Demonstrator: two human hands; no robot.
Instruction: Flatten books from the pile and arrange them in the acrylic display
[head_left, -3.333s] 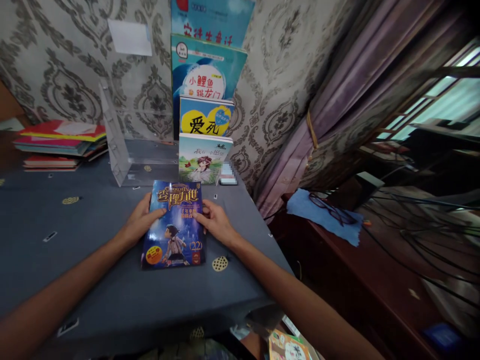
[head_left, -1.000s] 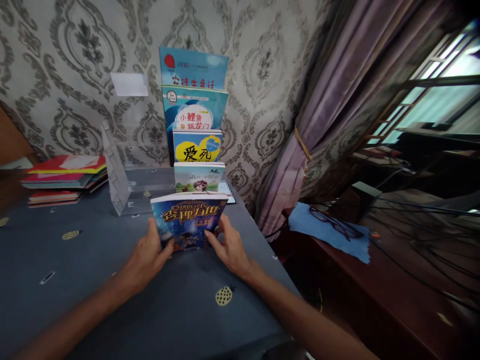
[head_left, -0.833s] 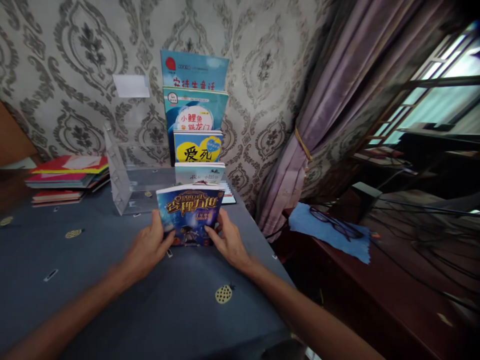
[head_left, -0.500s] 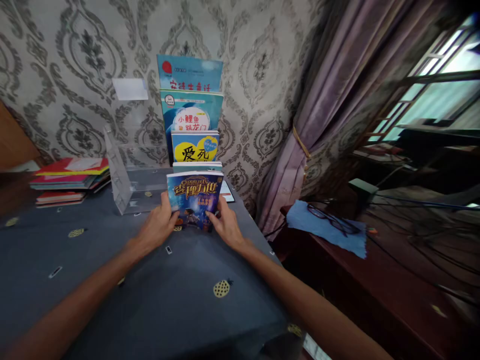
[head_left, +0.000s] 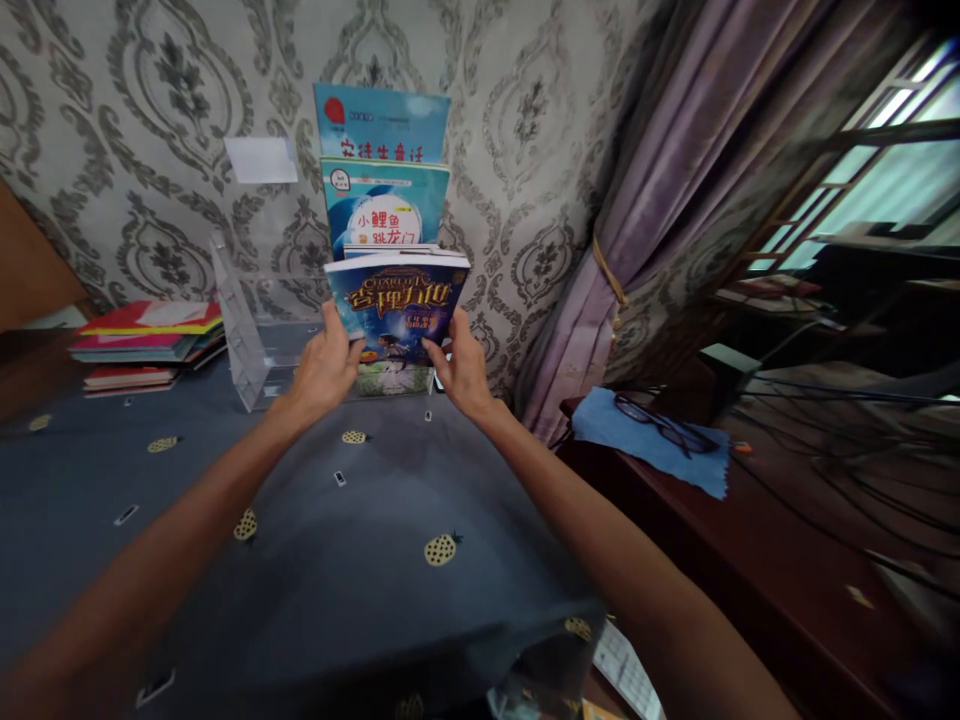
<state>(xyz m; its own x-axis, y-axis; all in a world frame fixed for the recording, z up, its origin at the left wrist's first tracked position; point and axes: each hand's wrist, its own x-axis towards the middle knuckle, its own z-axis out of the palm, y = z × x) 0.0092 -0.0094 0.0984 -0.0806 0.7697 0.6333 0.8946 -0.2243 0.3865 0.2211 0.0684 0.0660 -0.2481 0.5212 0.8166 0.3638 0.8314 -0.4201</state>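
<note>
While between two pinching hands (head_left: 326, 368) (head_left: 459, 368), one dark-blue book (head_left: 401, 305) before two teal books (head_left: 384, 118) (head_left: 385, 185).

Dim interior, daylight from 1 window (head_left: 892, 195) at far right; outer edges blurred and stretched.

Book (head_left: 397, 300) sat between my left hand (head_left: 326, 362) and right hand (head_left: 463, 368), in front of the standing books (head_left: 386, 195) at the table's (head_left: 337, 570) back. Rack end panel (head_left: 238, 330) stood left of those, book pile (head_left: 150, 345) farther left, wall (head_left: 517, 130) behind. Curtain (head_left: 585, 290) hung right; beyond the table's right edge, glasses (head_left: 675, 434) lay on cloth (head_left: 600, 425) on a desk (head_left: 750, 530).
</note>
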